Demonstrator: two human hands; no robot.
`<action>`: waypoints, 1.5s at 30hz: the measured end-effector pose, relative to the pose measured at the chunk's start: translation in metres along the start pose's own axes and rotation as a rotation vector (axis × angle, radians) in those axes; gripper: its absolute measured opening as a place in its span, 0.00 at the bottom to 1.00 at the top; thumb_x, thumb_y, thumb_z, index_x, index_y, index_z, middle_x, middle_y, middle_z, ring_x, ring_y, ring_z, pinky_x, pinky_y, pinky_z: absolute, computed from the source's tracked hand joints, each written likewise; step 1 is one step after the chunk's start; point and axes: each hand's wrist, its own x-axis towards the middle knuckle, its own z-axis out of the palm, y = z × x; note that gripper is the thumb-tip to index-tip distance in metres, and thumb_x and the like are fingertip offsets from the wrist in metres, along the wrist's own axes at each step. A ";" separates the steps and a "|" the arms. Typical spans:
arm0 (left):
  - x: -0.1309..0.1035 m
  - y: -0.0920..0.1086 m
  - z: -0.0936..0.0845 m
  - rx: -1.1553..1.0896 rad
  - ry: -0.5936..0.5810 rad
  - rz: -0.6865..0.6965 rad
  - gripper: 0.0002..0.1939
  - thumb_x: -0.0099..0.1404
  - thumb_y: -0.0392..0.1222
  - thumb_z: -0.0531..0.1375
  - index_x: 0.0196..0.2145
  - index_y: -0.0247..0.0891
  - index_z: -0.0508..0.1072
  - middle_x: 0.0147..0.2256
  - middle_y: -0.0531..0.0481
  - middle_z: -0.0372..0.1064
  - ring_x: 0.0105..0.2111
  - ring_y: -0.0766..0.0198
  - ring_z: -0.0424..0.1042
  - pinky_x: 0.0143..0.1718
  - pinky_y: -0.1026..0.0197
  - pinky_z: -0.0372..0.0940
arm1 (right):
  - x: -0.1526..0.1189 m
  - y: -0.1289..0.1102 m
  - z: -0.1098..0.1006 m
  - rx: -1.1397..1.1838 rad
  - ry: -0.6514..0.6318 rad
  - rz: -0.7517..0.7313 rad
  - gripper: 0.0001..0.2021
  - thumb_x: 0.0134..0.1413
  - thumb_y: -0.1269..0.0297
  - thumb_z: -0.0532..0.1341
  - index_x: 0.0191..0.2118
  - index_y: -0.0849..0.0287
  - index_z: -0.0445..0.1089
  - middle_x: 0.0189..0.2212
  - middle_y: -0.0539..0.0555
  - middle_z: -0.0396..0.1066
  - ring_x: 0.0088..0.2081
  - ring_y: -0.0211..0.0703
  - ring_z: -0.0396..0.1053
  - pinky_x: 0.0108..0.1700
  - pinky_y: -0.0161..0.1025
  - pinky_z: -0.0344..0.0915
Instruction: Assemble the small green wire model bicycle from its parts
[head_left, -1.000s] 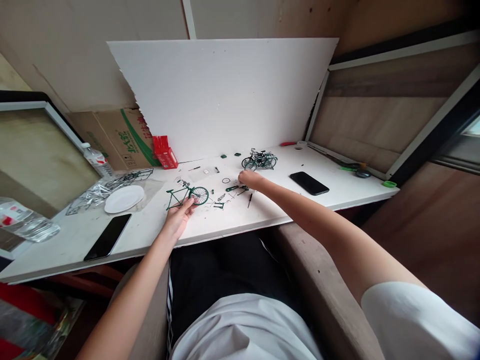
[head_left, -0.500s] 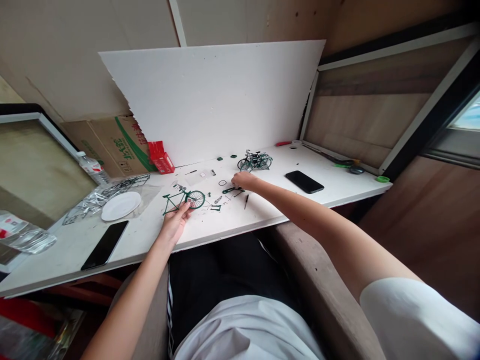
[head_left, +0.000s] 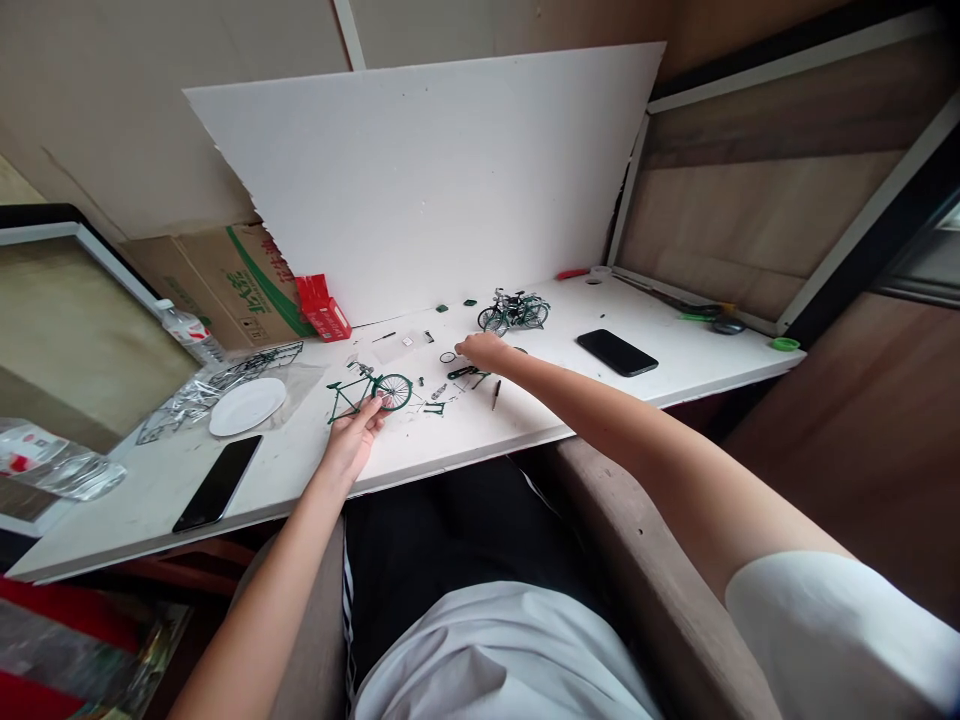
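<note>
My left hand (head_left: 356,437) grips a partly built green model bicycle (head_left: 352,394) near its one spoked wheel (head_left: 393,392), thumb and fingers pressed together at the rim. The bike has a frame and handlebar. Farther back, my right hand (head_left: 482,349) reaches over small parts with its fingers curled together. Its fingertips are beside a thin dark ring (head_left: 448,357); whether they touch it or hold anything is hidden. Below that hand lie a green and black part (head_left: 461,372) and a small black pen-like tool (head_left: 496,395). A small green piece (head_left: 433,408) lies between the hands.
Assembled model bicycles (head_left: 514,311) stand behind my right hand. A black phone (head_left: 617,352) lies right, another phone (head_left: 217,483) left. A white plate (head_left: 247,406), plastic bottles (head_left: 56,460), a red box (head_left: 322,310) and a cardboard box (head_left: 232,290) occupy the left side. A white board (head_left: 435,180) rises behind.
My right hand has shifted slightly left and away from me, from over the green and black part toward the dark ring. The left hand still holds the bicycle. The camera view has tilted a little.
</note>
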 end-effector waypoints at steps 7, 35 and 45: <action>0.001 -0.002 -0.002 0.030 -0.024 0.010 0.17 0.49 0.36 0.80 0.34 0.34 0.82 0.38 0.46 0.81 0.38 0.65 0.79 0.34 0.66 0.63 | 0.011 0.013 -0.010 0.151 -0.041 0.022 0.31 0.58 0.75 0.67 0.67 0.62 0.64 0.48 0.64 0.79 0.43 0.50 0.79 0.40 0.35 0.68; 0.002 -0.006 -0.002 0.008 -0.012 0.056 0.18 0.48 0.38 0.81 0.36 0.35 0.82 0.39 0.45 0.82 0.39 0.63 0.80 0.39 0.63 0.66 | -0.081 0.044 0.007 1.347 0.587 0.219 0.23 0.46 0.47 0.78 0.40 0.63 0.82 0.33 0.60 0.83 0.37 0.49 0.82 0.34 0.38 0.80; 0.005 -0.009 0.004 -0.014 0.064 0.094 0.20 0.47 0.38 0.81 0.36 0.34 0.82 0.40 0.44 0.82 0.39 0.63 0.79 0.40 0.63 0.65 | -0.065 0.033 0.021 1.325 0.625 0.178 0.25 0.50 0.41 0.73 0.40 0.61 0.78 0.36 0.59 0.80 0.37 0.45 0.78 0.30 0.36 0.76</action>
